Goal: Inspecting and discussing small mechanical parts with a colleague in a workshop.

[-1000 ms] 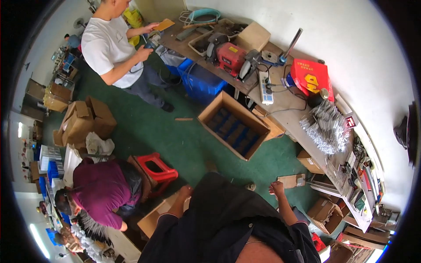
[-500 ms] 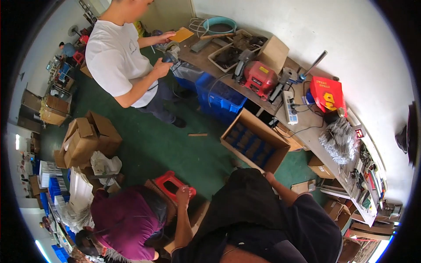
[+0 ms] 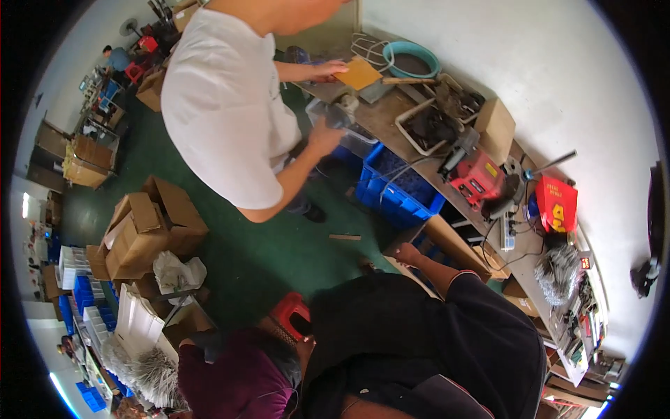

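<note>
My right hand (image 3: 405, 253) hangs over the near side of an open cardboard box (image 3: 457, 244), its fingers loosely curled and nothing visible in them. Whether it touches the box, I cannot tell. Dark blue items show inside that box, mostly covered by my arm. Down by a red plastic stool (image 3: 290, 315) is my left hand (image 3: 305, 347), largely hidden beside my dark clothing, so its fingers are unclear. A person in a maroon shirt (image 3: 234, 373) is close on my left. Ahead, a co-worker in a white shirt (image 3: 220, 105) holds a yellow sheet (image 3: 358, 72) and a handheld power tool (image 3: 342, 110).
A workbench (image 3: 391, 105) runs along the wall with a red machine (image 3: 476, 180), a teal basin (image 3: 410, 59) and a power strip (image 3: 507, 232). Blue crates (image 3: 399, 187) stand beneath its edge. Cardboard boxes (image 3: 150, 227) sit at left; a thin strip (image 3: 345, 237) lies on the green floor.
My view has moved forward, bringing the white-shirted co-worker and bench closer. My right hand has shifted forward and left over the box; my left hand has lowered beside the stool.
</note>
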Demonstrator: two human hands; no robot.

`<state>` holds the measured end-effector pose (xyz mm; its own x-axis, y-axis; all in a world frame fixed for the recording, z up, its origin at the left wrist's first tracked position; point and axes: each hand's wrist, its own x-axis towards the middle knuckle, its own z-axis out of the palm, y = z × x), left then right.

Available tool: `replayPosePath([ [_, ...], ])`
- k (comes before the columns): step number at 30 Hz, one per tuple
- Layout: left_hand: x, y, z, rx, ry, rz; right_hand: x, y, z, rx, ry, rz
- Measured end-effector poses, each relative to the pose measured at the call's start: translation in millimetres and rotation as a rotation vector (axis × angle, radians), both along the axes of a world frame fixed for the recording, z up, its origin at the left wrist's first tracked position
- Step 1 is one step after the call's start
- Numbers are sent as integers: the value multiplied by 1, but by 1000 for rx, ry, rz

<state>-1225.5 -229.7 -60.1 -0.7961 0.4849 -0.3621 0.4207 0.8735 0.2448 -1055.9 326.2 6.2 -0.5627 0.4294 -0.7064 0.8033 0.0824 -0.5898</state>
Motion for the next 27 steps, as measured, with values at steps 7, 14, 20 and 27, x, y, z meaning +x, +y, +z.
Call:
replayPosePath([
  [7,-172,30,14,470,-617,939,-170,-1,0,-95,43,-179],
  [14,-473,13,20,265,-565,547,-282,-71,-44,-492,47,-667],
  [20,-779,32,35,394,-206,149,-407,-171,-13,-75,-397,-103],
  [27,-991,245,142,599,-564,242,-337,-267,-110,195,-254,-253],
])
